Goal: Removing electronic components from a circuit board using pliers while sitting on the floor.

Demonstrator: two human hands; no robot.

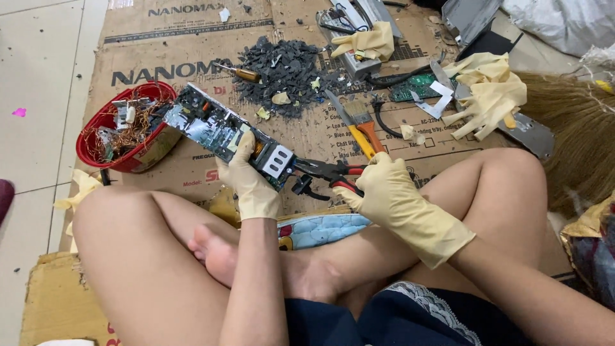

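1. Head view: left hand (251,176) is closed round one circuit board (224,131); the board's long axis runs from the red basket (96,125) down toward the right hand.
2. Right hand (384,192) is clamped on one pair of red-handled pliers (327,172), whose tips touch the board's near end, the end away from the basket.
3. Beyond the board on the cardboard (179,38): one screwdriver (240,72), one paintbrush (359,125), one pile of dark chips (282,74).

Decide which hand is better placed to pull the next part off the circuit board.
Probably the right hand: it grips the pliers, whose jaws meet the circuit board. The left hand steadies it.
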